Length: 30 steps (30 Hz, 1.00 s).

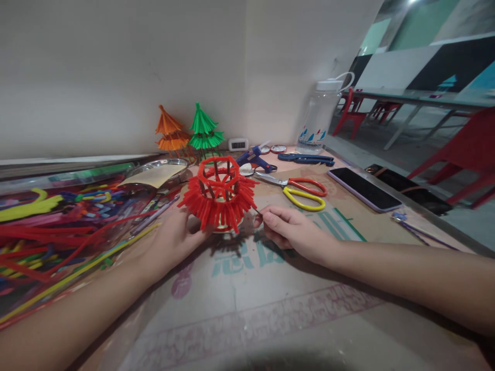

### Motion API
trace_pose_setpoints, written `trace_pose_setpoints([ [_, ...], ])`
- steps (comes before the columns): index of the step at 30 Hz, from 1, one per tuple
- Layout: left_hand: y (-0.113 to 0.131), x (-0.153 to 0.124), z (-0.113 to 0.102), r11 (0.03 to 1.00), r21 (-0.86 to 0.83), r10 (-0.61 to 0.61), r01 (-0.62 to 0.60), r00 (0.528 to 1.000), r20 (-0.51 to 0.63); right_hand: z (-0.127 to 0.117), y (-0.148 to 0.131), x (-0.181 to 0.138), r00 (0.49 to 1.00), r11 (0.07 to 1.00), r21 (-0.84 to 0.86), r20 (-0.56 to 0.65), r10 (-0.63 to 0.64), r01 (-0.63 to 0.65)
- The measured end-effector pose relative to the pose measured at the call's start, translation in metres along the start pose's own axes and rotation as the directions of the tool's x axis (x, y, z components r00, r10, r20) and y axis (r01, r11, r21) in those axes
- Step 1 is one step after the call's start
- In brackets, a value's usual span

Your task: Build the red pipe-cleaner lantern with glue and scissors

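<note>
A red pipe-cleaner structure (218, 206) has a fringed skirt below and a hexagonal ring on dark posts above. My left hand (185, 232) grips its base from the left side, with the fingertips hidden under the fringe. To the right of the fringe, my right hand (288, 226) is closed in a pinch. A thin dark strand (258, 211) sticks out from its fingertips toward the red structure; its exact kind is too small to tell. Under both hands lies a printed cardboard sheet (232, 304).
Loose pipe cleaners (50, 237) fill the left side. At the back stand an orange tower (168, 129), a green tower (204, 129), a digital timer (237, 145) and a water bottle (317, 118). Scissors (305, 193), a glue gun (255, 158), blue pliers (305, 158) and a phone (363, 189) lie rightward.
</note>
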<state>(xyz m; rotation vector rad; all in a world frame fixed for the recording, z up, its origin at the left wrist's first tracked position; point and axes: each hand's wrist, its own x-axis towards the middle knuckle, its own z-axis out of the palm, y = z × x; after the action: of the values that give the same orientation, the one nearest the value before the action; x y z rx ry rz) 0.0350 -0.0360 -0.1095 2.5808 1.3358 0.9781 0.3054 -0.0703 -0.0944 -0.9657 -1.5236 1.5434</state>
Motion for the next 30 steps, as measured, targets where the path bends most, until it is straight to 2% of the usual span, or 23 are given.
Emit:
trace_pose_setpoints([
  [30, 0.013, 0.004, -0.007, 1.000, -0.006, -0.016, 0.016, 1.000, 0.018, 0.001, -0.001, 0.001, 1.000, 1.000, -0.009, 0.017, -0.023, 0.024],
])
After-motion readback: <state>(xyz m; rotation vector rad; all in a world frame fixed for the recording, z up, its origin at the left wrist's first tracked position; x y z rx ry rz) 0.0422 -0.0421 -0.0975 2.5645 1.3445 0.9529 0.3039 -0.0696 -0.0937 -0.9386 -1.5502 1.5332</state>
